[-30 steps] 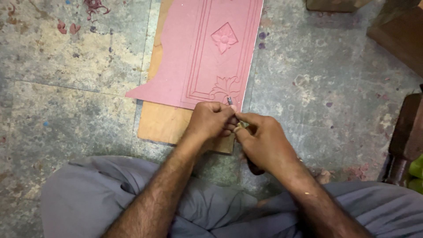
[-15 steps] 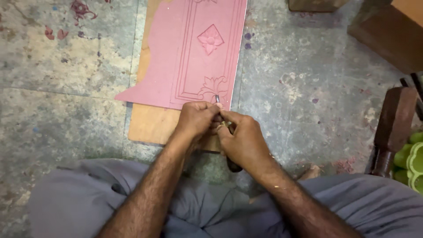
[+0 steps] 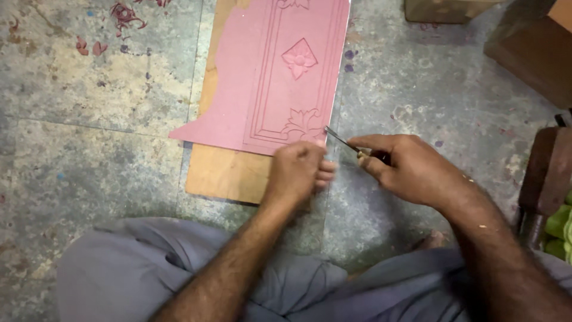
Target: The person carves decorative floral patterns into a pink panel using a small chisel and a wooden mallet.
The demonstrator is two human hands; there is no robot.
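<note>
One thin metal chisel (image 3: 341,139) is pinched in the fingers (image 3: 364,161) of the right hand (image 3: 411,170), its tip set at the near right corner of one pink carved panel (image 3: 280,71). The left hand (image 3: 296,173), fingers curled together, is rested on that panel's near edge, over one wooden board (image 3: 226,176) on the floor (image 3: 89,119).

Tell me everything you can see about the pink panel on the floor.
The pink panel is a flat sheet lying on a plain wooden board on the stone floor. Its top runs out of view. Carved into it are a grooved rectangular border, a diamond with a flower, and a leafy motif at the bottom. The left edge is cut in a curve ending in a point. The left hand rests on its lower edge, and the thin metal tool in the right hand meets its lower right corner.
</note>
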